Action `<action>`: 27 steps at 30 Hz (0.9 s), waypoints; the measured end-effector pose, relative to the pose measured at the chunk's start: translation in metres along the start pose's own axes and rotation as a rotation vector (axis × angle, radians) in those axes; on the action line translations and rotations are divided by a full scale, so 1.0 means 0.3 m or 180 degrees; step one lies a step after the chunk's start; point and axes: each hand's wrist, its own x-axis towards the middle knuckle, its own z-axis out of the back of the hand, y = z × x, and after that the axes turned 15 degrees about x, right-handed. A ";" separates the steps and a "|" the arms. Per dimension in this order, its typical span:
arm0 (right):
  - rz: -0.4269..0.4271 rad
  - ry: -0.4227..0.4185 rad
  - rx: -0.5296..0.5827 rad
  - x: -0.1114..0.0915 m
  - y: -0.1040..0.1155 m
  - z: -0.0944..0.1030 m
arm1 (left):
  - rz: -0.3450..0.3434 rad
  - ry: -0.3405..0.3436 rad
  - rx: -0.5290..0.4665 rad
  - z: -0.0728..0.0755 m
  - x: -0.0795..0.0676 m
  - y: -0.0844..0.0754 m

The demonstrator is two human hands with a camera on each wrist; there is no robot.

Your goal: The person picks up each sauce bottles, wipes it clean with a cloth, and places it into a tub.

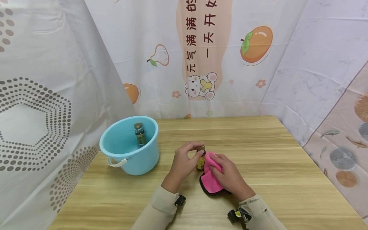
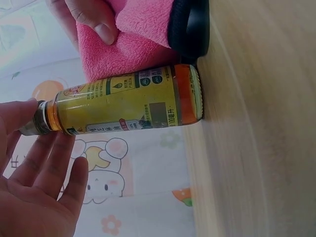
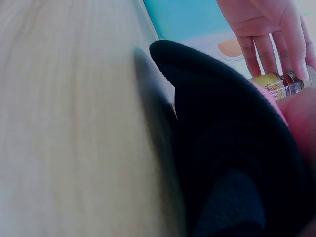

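A small glass bottle (image 2: 118, 104) with a yellow label stands upright on the wooden table. My left hand (image 1: 184, 160) pinches it at the cap (image 1: 201, 148) between thumb and fingers; the other fingers spread beside the neck in the left wrist view. My right hand (image 1: 227, 174) grips a pink plush cloth (image 1: 211, 180) with black edging, bunched against the bottle's right side. In the right wrist view the cloth's black part (image 3: 222, 123) fills the middle and hides most of the right hand and the lower bottle.
To the left stands a light blue bucket (image 1: 143, 163) with a white handle (image 1: 117, 163). Inside it leans another bottle (image 1: 140, 135) with a dark body and brownish cap. Printed curtains (image 1: 161, 89) hang behind the table (image 1: 287, 179) and at both sides.
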 end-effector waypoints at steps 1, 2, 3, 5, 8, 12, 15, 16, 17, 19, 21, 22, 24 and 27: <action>0.0021 -0.0002 -0.0007 0.000 0.001 0.000 | 0.0032 0.0019 -0.0005 0.001 0.000 -0.001; 0.0037 -0.0007 -0.0012 0.000 0.001 0.000 | 0.0059 0.0032 -0.0006 0.002 -0.001 -0.001; 0.0054 -0.0011 -0.0013 0.000 0.000 0.000 | 0.0091 0.0046 -0.0008 0.003 -0.002 -0.001; 0.0080 -0.0017 -0.0024 0.000 0.000 0.001 | 0.0125 0.0068 -0.0020 0.003 -0.002 -0.001; 0.0101 -0.0017 -0.0016 0.000 0.001 0.001 | 0.0118 0.0066 -0.0019 0.002 -0.002 0.001; 0.0135 -0.0025 0.0007 0.000 0.006 0.002 | 0.0088 0.0041 -0.0015 0.002 -0.004 0.002; 0.0195 -0.0056 0.0041 0.000 0.008 0.002 | 0.0062 0.0031 -0.0027 0.003 -0.003 0.001; 0.0225 -0.0072 0.0054 0.000 0.009 0.002 | 0.0051 0.0028 -0.0034 0.003 -0.003 0.000; 0.0251 -0.0087 0.0078 0.000 0.010 0.001 | 0.0049 0.0030 -0.0042 0.003 -0.002 0.000; 0.0312 -0.0118 0.0113 0.000 0.010 0.000 | 0.0051 0.0036 -0.0052 0.003 -0.001 -0.001; 0.0380 -0.0154 0.0144 0.000 0.010 -0.002 | 0.0047 0.0030 -0.0070 0.002 -0.001 0.000; 0.0413 -0.0172 0.0155 0.000 0.010 -0.003 | 0.0043 0.0027 -0.0076 0.002 -0.001 0.001; 0.0506 -0.0220 0.0169 0.001 0.010 -0.005 | 0.0028 0.0021 -0.0086 0.002 -0.001 0.002; 0.0666 -0.0297 0.0196 0.004 0.010 -0.007 | 0.0003 0.0020 -0.0109 0.001 -0.001 0.004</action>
